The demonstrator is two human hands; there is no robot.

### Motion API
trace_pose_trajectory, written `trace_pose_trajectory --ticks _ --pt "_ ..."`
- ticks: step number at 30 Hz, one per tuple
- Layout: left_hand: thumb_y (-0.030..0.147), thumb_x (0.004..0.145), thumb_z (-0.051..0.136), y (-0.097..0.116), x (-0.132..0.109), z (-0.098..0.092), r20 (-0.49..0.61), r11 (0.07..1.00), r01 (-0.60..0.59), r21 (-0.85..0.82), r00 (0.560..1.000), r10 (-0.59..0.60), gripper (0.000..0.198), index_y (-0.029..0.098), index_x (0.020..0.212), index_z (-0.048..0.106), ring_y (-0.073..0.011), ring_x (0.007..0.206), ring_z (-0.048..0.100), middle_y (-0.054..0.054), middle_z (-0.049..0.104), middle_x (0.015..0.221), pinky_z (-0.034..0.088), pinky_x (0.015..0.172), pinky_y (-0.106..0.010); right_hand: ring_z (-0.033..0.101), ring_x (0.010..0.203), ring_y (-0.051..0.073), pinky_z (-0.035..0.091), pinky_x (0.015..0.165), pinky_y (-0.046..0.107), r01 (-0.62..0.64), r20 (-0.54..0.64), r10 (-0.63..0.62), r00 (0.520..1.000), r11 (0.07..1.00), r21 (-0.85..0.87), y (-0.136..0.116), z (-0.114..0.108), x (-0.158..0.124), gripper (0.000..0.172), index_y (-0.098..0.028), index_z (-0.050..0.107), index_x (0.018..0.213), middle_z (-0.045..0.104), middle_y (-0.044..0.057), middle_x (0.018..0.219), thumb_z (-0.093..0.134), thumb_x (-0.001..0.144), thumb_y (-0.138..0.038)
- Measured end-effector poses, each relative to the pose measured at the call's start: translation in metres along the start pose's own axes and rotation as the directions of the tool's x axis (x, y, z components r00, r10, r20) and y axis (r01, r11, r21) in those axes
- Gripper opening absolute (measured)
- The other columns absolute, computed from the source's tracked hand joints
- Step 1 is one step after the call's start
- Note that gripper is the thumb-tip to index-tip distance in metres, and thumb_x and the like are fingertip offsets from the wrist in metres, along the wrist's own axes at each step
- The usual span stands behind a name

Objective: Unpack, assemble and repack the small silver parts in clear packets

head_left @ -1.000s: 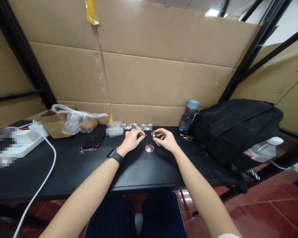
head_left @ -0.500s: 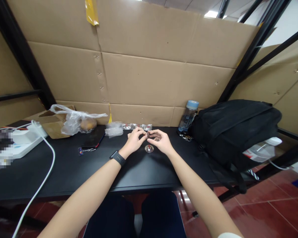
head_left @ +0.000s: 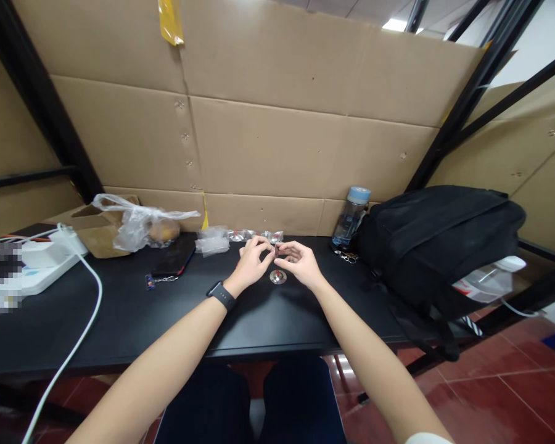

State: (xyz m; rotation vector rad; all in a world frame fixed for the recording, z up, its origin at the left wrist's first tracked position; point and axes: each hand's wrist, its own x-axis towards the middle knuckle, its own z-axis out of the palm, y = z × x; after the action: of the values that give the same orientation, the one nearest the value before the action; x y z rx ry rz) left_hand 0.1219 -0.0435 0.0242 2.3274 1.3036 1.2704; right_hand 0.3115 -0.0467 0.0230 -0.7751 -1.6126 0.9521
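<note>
My left hand (head_left: pixel 252 262) and my right hand (head_left: pixel 300 264) meet above the desk, fingertips closed on a small thin metal piece (head_left: pixel 276 250) between them. It looks dark and is seen nearly edge-on; the fingers cover much of it. Just below the hands, a shiny round metal disc (head_left: pixel 278 279) with a red centre lies flat on the desk. A bit of red shows beside my left hand, mostly hidden by it. Behind the hands lie several clear packets (head_left: pixel 237 236) with similar shiny discs. My left wrist wears a dark watch (head_left: pixel 221 295).
On the black desk (head_left: pixel 157 327), clear plastic packets (head_left: pixel 213 241), a dark phone-like case (head_left: pixel 173 259), a plastic bag (head_left: pixel 141 225) and a power strip (head_left: pixel 50 271) lie left. A bottle (head_left: pixel 349 219) and black backpack (head_left: pixel 439 240) stand right. Cardboard (head_left: pixel 268 142) walls the back.
Both hands stay almost in place, with small finger shifts. The metal piece between the fingertips has turned slightly, and a bit of red now shows beside my left hand.
</note>
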Motion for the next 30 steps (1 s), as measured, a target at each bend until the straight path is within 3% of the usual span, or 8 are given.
trace_pose_trajectory --ticks 7,10,14,19,25,30 --pt "0.028 0.092 0.06 0.001 0.0 -0.002 -0.056 0.99 -0.069 0.125 0.996 0.076 0.01 0.024 0.094 0.069 -0.0266 0.117 0.052 -0.007 0.06 0.116 0.036 0.099 -0.043 0.073 0.099 0.024 0.059 0.083 0.034 -0.064 0.015 0.063 0.998 0.998 0.021 0.004 0.001 0.002 0.038 -0.02 0.065 0.091 0.072 0.01 0.118 0.084 0.07 -0.045" --pt "0.029 0.092 0.061 0.001 0.001 -0.003 -0.07 0.991 -0.047 0.125 0.996 0.056 0.01 0.024 0.092 0.07 -0.0266 0.117 0.052 -0.007 0.06 0.115 0.036 0.1 -0.043 0.069 0.096 0.021 0.058 0.079 0.032 -0.036 0.025 0.038 0.999 0.996 -0.081 0.008 -0.003 0.004 0.033 -0.021 0.068 0.091 0.069 0.008 0.115 0.072 0.082 -0.052" --pt "0.032 0.093 0.061 0.004 -0.001 -0.005 -0.023 0.993 -0.067 0.097 0.997 0.07 0.012 0.024 0.091 0.07 -0.0261 0.116 0.052 -0.006 0.059 0.113 0.036 0.1 -0.043 0.062 0.106 0.021 0.055 0.079 0.031 0.071 0.115 -0.045 0.992 0.969 -0.237 0.013 -0.007 0.004 0.029 -0.021 0.068 0.087 0.062 0.008 0.116 0.062 0.092 -0.05" --pt "0.025 0.091 0.057 0.009 -0.002 -0.011 -0.035 1.0 -0.019 -0.001 0.999 0.019 0.021 0.027 0.112 0.063 -0.026 0.123 0.05 -0.006 0.057 0.125 0.037 0.101 -0.043 0.06 0.107 0.022 0.052 0.078 0.031 0.1 0.117 -0.064 0.991 0.937 -0.335 0.011 -0.008 0.003 0.027 -0.02 0.066 0.081 0.06 0.008 0.112 0.06 0.093 -0.044" --pt "0.037 0.088 0.066 0.007 -0.003 -0.015 0.123 0.994 -0.104 0.045 0.987 0.098 0.014 0.028 0.097 0.071 -0.027 0.117 0.052 -0.004 0.062 0.118 0.037 0.101 -0.044 0.061 0.103 0.021 0.05 0.071 0.029 0.097 0.155 -0.041 0.987 0.924 -0.37 0.003 -0.009 0.003 0.023 -0.02 0.068 0.082 0.061 0.008 0.111 0.062 0.092 -0.04" --pt "0.039 0.088 0.067 0.0 -0.001 -0.013 0.161 0.989 -0.114 0.092 0.982 0.099 0.014 0.028 0.088 0.074 -0.0264 0.111 0.055 -0.003 0.068 0.108 0.037 0.095 -0.042 0.061 0.096 0.02 0.048 0.07 0.028 0.111 0.17 -0.043 0.984 0.905 -0.41 0.002 -0.01 0.002 0.022 -0.02 0.066 0.084 0.062 0.007 0.105 0.059 0.094 -0.038"
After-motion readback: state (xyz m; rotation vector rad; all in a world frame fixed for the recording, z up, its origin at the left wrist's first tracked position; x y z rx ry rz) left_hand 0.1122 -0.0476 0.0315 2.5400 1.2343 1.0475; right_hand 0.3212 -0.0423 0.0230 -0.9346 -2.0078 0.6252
